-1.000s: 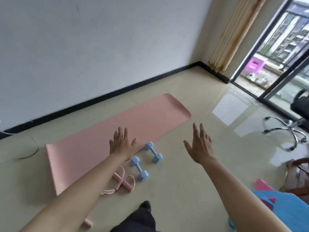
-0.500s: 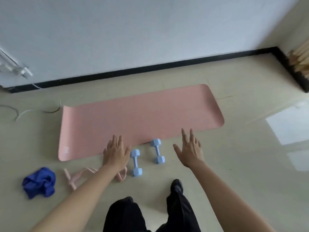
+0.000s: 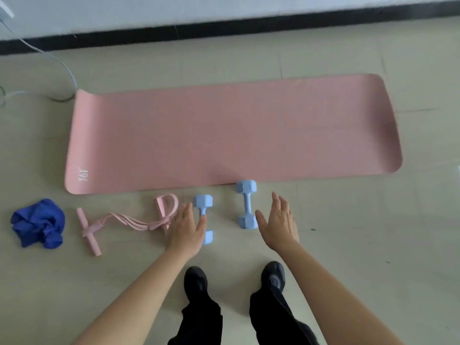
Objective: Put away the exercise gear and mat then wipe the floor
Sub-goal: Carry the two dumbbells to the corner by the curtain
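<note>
A pink exercise mat (image 3: 231, 130) lies flat on the floor along the wall. Two light blue dumbbells lie in front of it: the left dumbbell (image 3: 203, 207) and the right dumbbell (image 3: 247, 204). My left hand (image 3: 185, 229) is open, fingers apart, just left of the left dumbbell and partly over it. My right hand (image 3: 280, 222) is open just right of the right dumbbell, holding nothing. A pink pull-rope exerciser (image 3: 119, 222) lies left of my left hand. A crumpled blue cloth (image 3: 38, 222) lies at the far left.
A white cable (image 3: 57, 61) loops on the floor at the upper left by the black baseboard (image 3: 224, 31). My black shoes (image 3: 195, 282) and trouser legs stand on the beige tiled floor below my hands.
The view has tilted down and closer to the floor. Both hands have dropped toward the two dumbbells, the left one now beside the left dumbbell.
</note>
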Available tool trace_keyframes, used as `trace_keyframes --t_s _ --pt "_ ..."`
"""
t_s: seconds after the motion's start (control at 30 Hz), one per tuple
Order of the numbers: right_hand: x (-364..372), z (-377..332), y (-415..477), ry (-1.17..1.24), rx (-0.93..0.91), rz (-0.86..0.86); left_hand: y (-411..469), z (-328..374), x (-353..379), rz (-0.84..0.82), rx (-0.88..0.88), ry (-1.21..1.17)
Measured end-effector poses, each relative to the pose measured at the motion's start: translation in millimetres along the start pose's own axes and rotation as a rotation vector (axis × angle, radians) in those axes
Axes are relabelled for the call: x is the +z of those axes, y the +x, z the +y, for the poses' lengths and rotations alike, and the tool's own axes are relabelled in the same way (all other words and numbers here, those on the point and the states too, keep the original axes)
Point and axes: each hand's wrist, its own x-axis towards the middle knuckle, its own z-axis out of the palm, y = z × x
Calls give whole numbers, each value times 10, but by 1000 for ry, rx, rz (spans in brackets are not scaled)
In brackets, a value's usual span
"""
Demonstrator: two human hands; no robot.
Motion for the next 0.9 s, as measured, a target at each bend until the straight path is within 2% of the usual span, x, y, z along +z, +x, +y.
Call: trace_keyframes --t_s 0.13,0.27,0.5,0.67,0.9 --pt "1122 424 952 102 88 -39 959 -425 1159 -67 -147 -145" --pt "2021 830 1824 105 164 -67 1803 -903 2160 -52 -342 -249" --pt "2928 1155 3001 228 256 -154 2852 -1336 3265 9 -460 -492" --pt "3145 1223 3204 326 285 -165 3066 -1473 3451 9 -477 -676" --pt "2771 1180 1999 577 424 -136 1920 -1123 2754 6 -554 -732"
